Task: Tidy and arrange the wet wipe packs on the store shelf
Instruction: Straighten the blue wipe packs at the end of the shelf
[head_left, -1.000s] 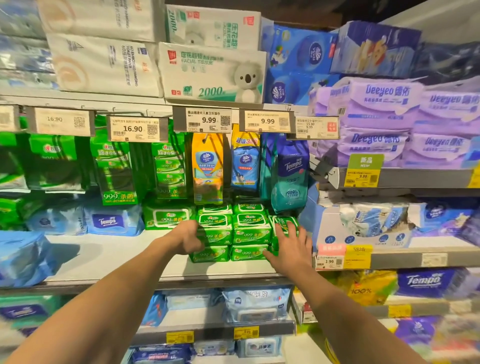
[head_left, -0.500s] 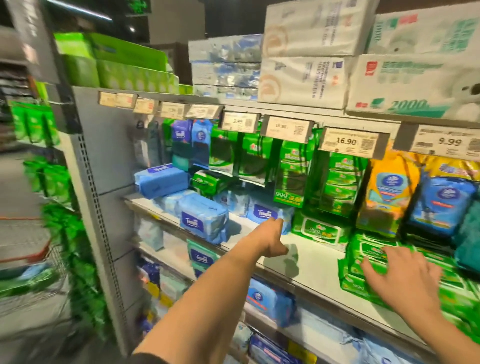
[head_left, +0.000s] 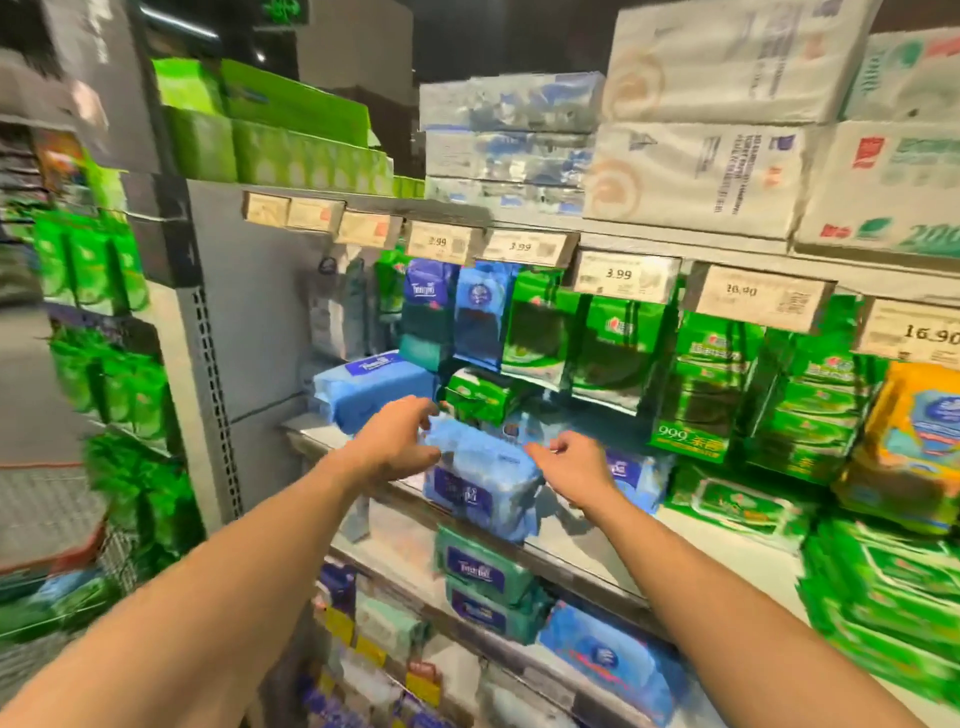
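Shelving fills the view: the shelf (head_left: 582, 553) at chest height carries the wet wipes, with price tags (head_left: 621, 275) on the rail above and green packs (head_left: 883, 582) stacked at its right end. At the front edge, left of centre, sits a blue pack (head_left: 480, 480), slightly overhanging the lip, with another blue pack (head_left: 371, 384) behind it to the left. The left hand (head_left: 397, 447) is at the pack's left end, fingers curled loosely toward its top corner; whether they touch it, blur hides. The right hand (head_left: 574, 465) is at the right end, fingers bent and apart, seemingly not gripping.

The step looks like squaring this pack. Doing it well likely means closing both hands on the ends evenly, since the soft wrap will sag, then sliding it back from the edge, label facing out, without nudging the small green pack (head_left: 480, 397) just behind.
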